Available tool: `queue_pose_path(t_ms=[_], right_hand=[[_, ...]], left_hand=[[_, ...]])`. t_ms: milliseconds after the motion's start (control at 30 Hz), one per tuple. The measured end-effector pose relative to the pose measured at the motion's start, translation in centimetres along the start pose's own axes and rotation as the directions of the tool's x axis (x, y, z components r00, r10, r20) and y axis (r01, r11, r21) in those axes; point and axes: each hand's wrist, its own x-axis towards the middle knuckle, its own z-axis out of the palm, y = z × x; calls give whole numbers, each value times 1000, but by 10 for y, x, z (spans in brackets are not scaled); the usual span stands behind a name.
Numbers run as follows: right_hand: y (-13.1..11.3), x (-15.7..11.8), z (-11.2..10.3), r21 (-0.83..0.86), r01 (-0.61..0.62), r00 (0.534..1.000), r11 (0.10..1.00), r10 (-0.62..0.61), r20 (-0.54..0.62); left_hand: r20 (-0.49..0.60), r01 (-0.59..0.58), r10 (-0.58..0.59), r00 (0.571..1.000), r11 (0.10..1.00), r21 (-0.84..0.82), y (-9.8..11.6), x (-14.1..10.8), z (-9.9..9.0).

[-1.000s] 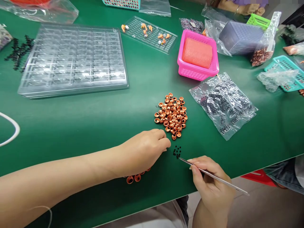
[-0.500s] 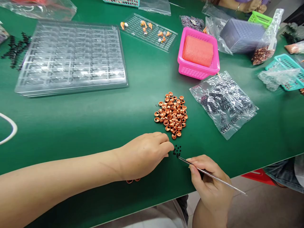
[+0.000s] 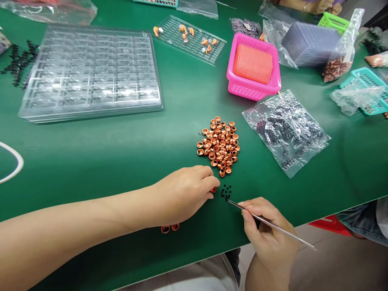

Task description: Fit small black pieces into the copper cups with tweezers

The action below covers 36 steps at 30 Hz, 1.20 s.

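Observation:
My left hand [image 3: 186, 194] is closed, palm down, with a copper-coloured ring piece [image 3: 213, 189] between its fingertips. Just right of it lie several tiny black bits [image 3: 226, 190]. My right hand [image 3: 268, 234] is closed on a thin metal tool [image 3: 273, 225], whose tip touches the lower edge of the black bits. Above both hands sits a pile of copper-coloured cupped pieces [image 3: 220, 145]. Two more such pieces [image 3: 170, 228] lie below my left wrist, near the table's front edge.
Clear plastic trays [image 3: 93, 72] stand at the left. A pink basket [image 3: 253, 91] with an orange-red roll and a bag of black parts [image 3: 287, 131] are at the right. Behind are a tray of small orange parts [image 3: 189, 38] and, farther off, a person's hands [image 3: 327, 7].
My left hand has shifted slightly up and left, away from the black bits. The piece at its fingertips now shows, and more of the two pieces below the wrist.

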Motion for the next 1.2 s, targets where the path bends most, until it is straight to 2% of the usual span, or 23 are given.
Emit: queue_pose_path(t_ms=[167,400,633,933,1200], right_hand=[[0,-1,0,2,-7,1000,1000,7,-25],[1,-1,-1,-11,-1,1000,1000,1,17],[2,-3,-1,5,5,1000,1000,-4,-22],[1,-4,2,80,13,993,997,-3,-119],[-13,-4,13,111,67,943,992,-26,-333]], left_hand=[[25,25,-26,999,999,19,1,1,-2],[30,25,-26,999,999,22,1,1,-1],[16,55,-54,998,998,-29,-2,-1,-4],[-1,41,-41,999,997,-60,-6,1,0],[-103,-34,26,994,997,-71,-3,0,7]])
